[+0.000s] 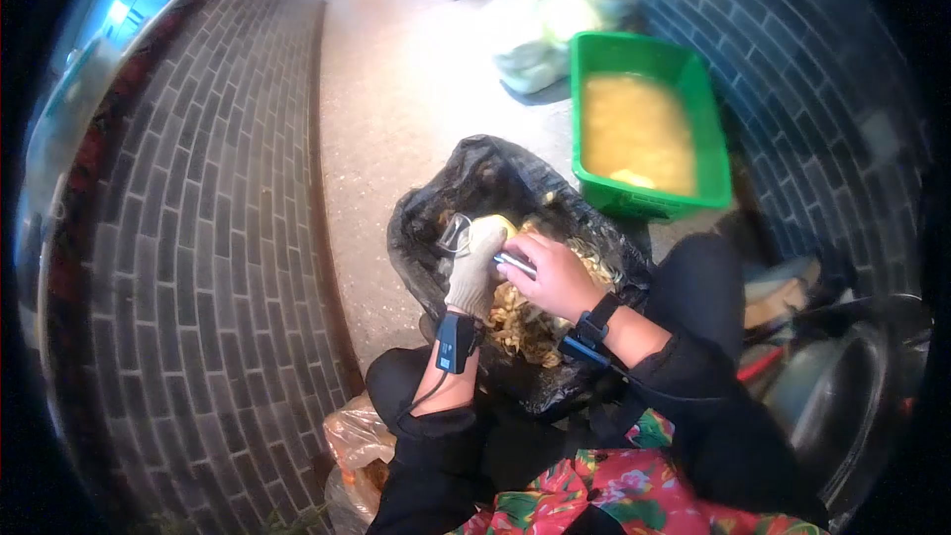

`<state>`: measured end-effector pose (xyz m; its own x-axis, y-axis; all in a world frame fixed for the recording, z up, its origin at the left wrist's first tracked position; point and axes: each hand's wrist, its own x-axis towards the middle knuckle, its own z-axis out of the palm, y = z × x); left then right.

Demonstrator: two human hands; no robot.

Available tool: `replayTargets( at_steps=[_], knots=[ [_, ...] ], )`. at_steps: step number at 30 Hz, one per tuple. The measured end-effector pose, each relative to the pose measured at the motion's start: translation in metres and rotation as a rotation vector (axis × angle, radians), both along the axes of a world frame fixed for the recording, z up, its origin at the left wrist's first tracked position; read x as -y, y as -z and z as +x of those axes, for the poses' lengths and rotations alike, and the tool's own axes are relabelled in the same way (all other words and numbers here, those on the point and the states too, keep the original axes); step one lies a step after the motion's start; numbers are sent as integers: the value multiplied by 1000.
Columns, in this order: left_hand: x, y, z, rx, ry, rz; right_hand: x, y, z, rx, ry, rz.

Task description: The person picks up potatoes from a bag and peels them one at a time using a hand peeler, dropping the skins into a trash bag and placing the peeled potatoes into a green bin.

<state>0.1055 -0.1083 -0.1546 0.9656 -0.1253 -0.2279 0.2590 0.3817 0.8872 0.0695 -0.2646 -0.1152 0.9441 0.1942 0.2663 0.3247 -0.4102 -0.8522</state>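
Observation:
My left hand (477,256) wears a pale knitted glove and is closed round a yellow potato (510,225), mostly hidden by the fingers. In my bare right hand (555,274) is a slim silvery peeler (517,265), held against the left hand's side; its blade end is hidden. Both hands are over an open black plastic bag (421,203). Brownish and cream peelings (525,322) fill the bag's middle, below my hands.
Beyond the bag at the right stands a green tub (649,200) holding cloudy yellowish contents. Behind it lies a pale plastic sack (545,30). Brick walls (218,188) flank the floor (367,109). A clear plastic bag (357,436) sits at lower left, metal basins (842,396) at right.

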Motion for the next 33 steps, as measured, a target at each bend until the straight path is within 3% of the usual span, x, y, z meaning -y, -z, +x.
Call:
replayTargets(
  at_steps=[1,4,6,9,10,11,12,13,15,16,17,18,19,21,22,24,25,28,29,30,32,33],
  knots=[
    [-1,1,-3,-79,-21,-68,0,-5,-1,-2,-3,-9],
    [-5,-15,-6,-113,-63,-166,7,-41,0,421,55,-246],
    [-12,-14,-3,-60,-86,-179,14,-95,-8,550,-80,-343],
    [-28,4,1,-288,-115,-304,22,-175,-45,666,-406,-382],
    [-35,9,3,-106,18,-254,20,-192,-62,737,-432,-371],
    [-31,13,3,-106,-130,-248,26,-227,-76,656,-630,-477],
    [-34,6,1,-70,-106,-239,16,-209,-113,560,-447,-326],
    [-36,1,0,-36,-77,-231,18,-236,-112,743,-599,-248],
    [-36,6,0,-141,-218,-238,-6,-237,-144,991,-112,-431],
    [-34,-3,-1,-169,-286,-186,-10,-237,-153,994,-110,-429],
    [-31,-4,-2,-206,-351,-139,-12,-238,-161,949,-268,-466],
    [-35,-4,-3,-195,-252,-182,-10,-238,-169,888,-425,-517],
    [-40,-3,-5,-192,-149,-237,-9,-241,-168,858,-426,-548],
    [-36,-14,-9,-230,-144,-264,-12,-248,-152,1038,-540,-577],
    [-39,-9,-8,-204,-166,-242,-13,-246,-173,705,-646,-370],
    [-42,-8,-8,-70,-227,-194,-26,-241,-171,710,-699,-245],
    [-39,-8,-10,-128,-343,-196,-31,-237,-171,683,-730,-149],
    [-41,-19,-16,-185,-233,-290,-30,-231,-174,550,-751,48],
    [-41,-18,-16,-88,-215,-283,-29,-233,-175,509,-736,106],
    [-43,-24,-18,-164,-179,-328,-28,-243,-162,697,-864,-159],
    [-42,-35,-23,-258,-168,-398,-26,-245,-171,678,-795,-195],
    [-42,-38,-26,-180,-118,-417,-31,-245,-175,689,-753,-184]
  ],
)
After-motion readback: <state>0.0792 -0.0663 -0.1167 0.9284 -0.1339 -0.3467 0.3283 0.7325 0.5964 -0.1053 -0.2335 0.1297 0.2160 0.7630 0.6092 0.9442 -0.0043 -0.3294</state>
